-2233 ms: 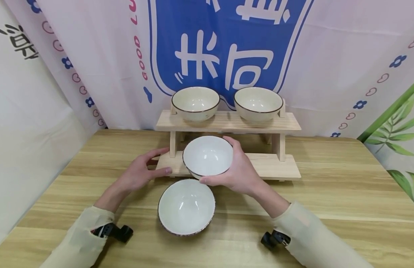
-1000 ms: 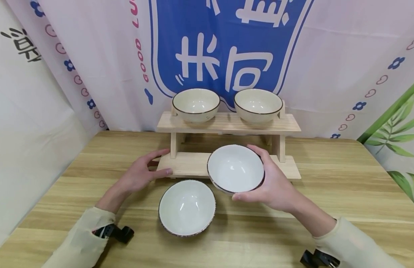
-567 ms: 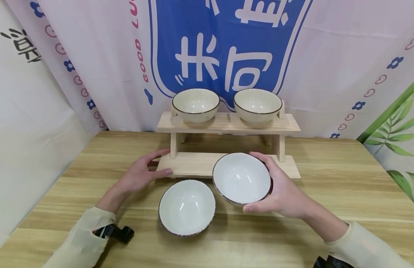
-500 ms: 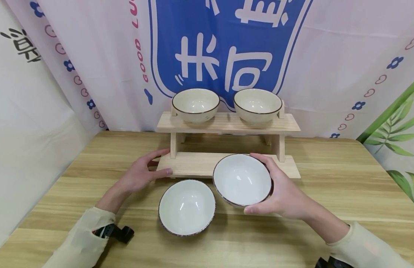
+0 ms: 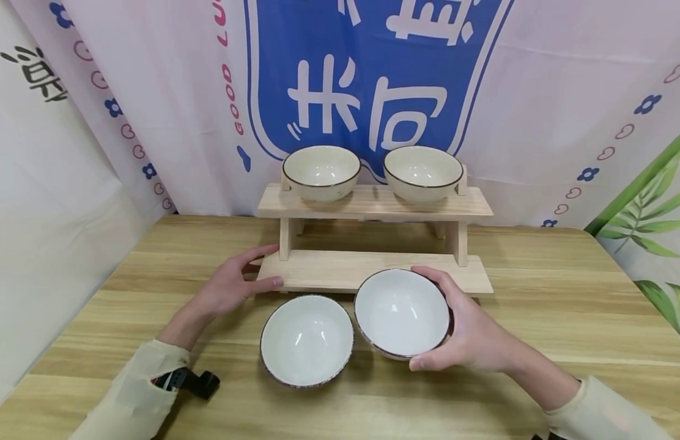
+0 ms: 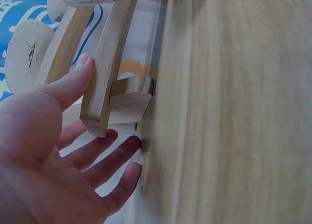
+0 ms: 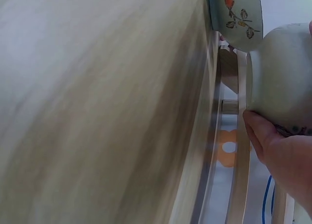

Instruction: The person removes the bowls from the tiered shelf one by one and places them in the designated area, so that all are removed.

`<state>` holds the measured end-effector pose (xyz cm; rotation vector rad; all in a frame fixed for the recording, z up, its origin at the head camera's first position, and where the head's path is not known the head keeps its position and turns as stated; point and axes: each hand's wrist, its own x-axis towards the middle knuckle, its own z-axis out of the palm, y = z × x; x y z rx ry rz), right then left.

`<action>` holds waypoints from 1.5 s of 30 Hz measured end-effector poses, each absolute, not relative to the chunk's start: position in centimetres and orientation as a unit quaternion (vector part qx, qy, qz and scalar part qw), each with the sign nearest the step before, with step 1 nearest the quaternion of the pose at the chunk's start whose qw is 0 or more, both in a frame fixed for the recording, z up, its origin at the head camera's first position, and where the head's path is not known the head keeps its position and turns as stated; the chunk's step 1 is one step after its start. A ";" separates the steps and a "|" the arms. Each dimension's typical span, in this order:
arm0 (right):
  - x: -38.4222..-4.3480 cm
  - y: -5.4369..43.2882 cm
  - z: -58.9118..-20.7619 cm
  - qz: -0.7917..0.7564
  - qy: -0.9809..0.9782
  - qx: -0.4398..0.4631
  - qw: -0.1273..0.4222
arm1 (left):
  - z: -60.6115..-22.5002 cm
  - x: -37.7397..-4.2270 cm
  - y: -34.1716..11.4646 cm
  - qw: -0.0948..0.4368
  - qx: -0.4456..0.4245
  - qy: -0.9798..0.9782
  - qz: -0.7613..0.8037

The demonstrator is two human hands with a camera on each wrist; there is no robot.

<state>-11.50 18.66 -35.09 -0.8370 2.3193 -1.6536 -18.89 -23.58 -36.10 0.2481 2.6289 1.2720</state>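
Observation:
My right hand [image 5: 477,336] holds a white bowl [image 5: 402,311] with a dark rim by its right side, thumb at the near edge and fingers behind. In the right wrist view a gap separates the base of this bowl [image 7: 282,78] from the tabletop. Just left of it, another white bowl [image 5: 307,340] stands upright on the table; its outside [image 7: 240,17] shows a red flower. My left hand [image 5: 230,284] grips the left end of the two-tier wooden stand [image 5: 329,269], thumb on the lower board [image 6: 105,73] and fingers spread past its end.
Two cream bowls with brown rims, one left [image 5: 322,174] and one right [image 5: 424,174], sit on the stand's upper shelf [image 5: 373,205]. A printed curtain [image 5: 538,122] hangs right behind the wooden table [image 5: 565,293].
My right hand has carried its bowl off the front of the lower shelf, rightward and toward me, down beside the other bowl. My left hand has stayed at the stand.

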 end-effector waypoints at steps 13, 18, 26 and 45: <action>-10.9 19.4 -35.8 -0.520 0.800 -0.277 0.112 | -35.9 -18.8 -23.6 0.106 0.080 0.893 0.430; -10.9 19.5 -36.3 -0.514 0.804 -0.275 0.120 | -35.9 -18.9 -23.5 0.107 0.079 0.893 0.429; -10.9 19.6 -36.6 -0.510 0.808 -0.268 0.128 | -36.0 -18.9 -23.5 0.105 0.081 0.893 0.430; -11.1 19.3 -36.7 -0.499 0.805 -0.293 0.131 | -36.0 -18.8 -23.5 0.101 0.084 0.893 0.431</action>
